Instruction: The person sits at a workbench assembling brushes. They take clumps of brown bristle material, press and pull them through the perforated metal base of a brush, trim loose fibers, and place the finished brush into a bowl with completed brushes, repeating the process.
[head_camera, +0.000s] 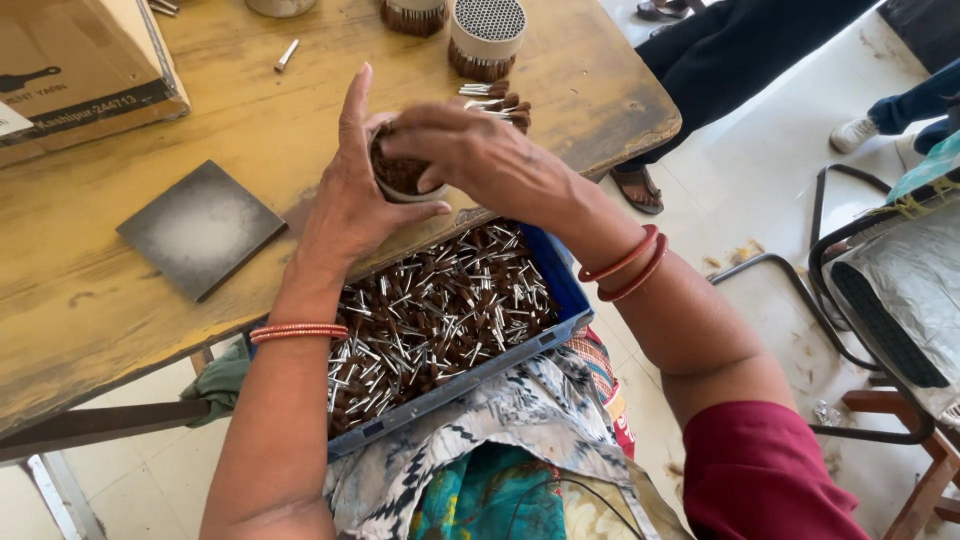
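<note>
My left hand (345, 195) cups a small round white holder (400, 180) filled with brown-tipped brush pieces, at the table's front edge. My right hand (470, 150) reaches over the top of that holder, fingers pressed on the brown tips inside it. Just below the hands, a blue tray (565, 290) rests on my lap, packed with several small brush heads with silver metal ferrules and brown bristles (430, 320). A loose bundle of the same pieces (498, 100) lies on the table just beyond my right hand.
A dark square tile (200, 228) lies on the worn wooden table (120, 310). At the far edge stand a perforated round holder (487, 35) and another bristle-filled one (413, 15). A cardboard box (70, 70) sits far left. Another person's legs (720, 60) and metal chairs (880, 300) are on the right.
</note>
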